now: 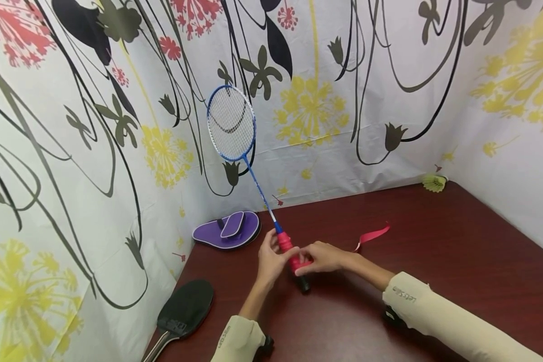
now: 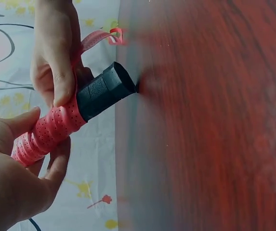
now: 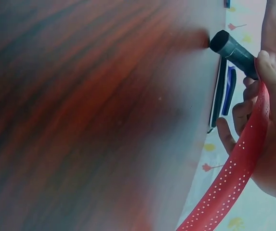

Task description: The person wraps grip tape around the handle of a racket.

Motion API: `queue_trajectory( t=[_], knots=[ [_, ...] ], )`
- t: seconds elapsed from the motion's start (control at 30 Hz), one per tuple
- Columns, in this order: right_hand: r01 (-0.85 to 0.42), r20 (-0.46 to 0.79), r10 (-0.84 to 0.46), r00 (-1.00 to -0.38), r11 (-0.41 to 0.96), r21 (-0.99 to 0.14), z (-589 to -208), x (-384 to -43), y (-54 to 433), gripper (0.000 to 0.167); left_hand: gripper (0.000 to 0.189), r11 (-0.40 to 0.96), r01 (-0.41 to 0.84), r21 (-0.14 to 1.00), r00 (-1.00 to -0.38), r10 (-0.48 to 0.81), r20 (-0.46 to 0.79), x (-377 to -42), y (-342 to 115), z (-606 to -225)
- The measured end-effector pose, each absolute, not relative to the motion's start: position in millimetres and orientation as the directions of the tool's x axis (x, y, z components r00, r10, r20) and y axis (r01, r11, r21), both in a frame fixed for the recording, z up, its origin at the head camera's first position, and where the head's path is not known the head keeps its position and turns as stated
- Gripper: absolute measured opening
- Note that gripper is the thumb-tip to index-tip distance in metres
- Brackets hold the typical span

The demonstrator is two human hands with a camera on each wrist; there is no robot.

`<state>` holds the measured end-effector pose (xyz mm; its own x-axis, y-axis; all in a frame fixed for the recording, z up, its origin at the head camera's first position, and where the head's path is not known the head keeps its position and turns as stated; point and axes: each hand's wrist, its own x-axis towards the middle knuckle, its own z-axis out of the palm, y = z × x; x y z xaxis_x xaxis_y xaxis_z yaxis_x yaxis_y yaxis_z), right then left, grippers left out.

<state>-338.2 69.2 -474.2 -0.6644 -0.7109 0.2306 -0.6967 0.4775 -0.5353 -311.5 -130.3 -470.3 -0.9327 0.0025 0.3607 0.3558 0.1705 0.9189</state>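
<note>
A blue badminton racket (image 1: 253, 176) leans up and to the left, its strung head in front of the patterned cloth. My left hand (image 1: 271, 259) grips its handle, which is wrapped in red perforated grip tape (image 2: 51, 127). Lower down, my right hand (image 1: 323, 257) pinches the tape against the handle, thumb at the edge of the wrap. Below the wrap, the black butt of the handle (image 2: 106, 89) is bare and points down close to the table. From my right hand a loose length of tape (image 3: 229, 183) trails off; its far part (image 1: 374, 234) shows beyond my right forearm.
A purple paddle case (image 1: 212, 234) lies at the table's back left. The black table tennis paddle (image 1: 185, 306) is at the left edge. A yellow shuttlecock (image 1: 434, 183) sits in the far right corner. Patterned cloth (image 1: 366, 125) walls the dark red table (image 1: 457, 261).
</note>
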Motion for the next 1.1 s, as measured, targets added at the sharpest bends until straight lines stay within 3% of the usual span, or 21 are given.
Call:
queue_trajectory(
  t=[0.33,0.7,1.1],
  knots=[
    [-0.655,0.215,-0.741,-0.636,0.372,-0.657,-475,-341,88,0.01,0.07,0.187,0.394,0.9,-0.918,0.05,0.392,-317,-132,-472],
    [-0.677,0.217,-0.755,-0.619,0.374,-0.634,-480,-345,92,0.01,0.074,0.153,0.365,0.918,-0.93,0.102,0.353,-314,-131,-471],
    [-0.688,0.173,-0.797,-0.578,0.363,-0.628,-473,-343,81,0.024,0.055,0.092,0.371,0.924,-0.923,0.15,0.355,-308,-140,-473]
  ],
)
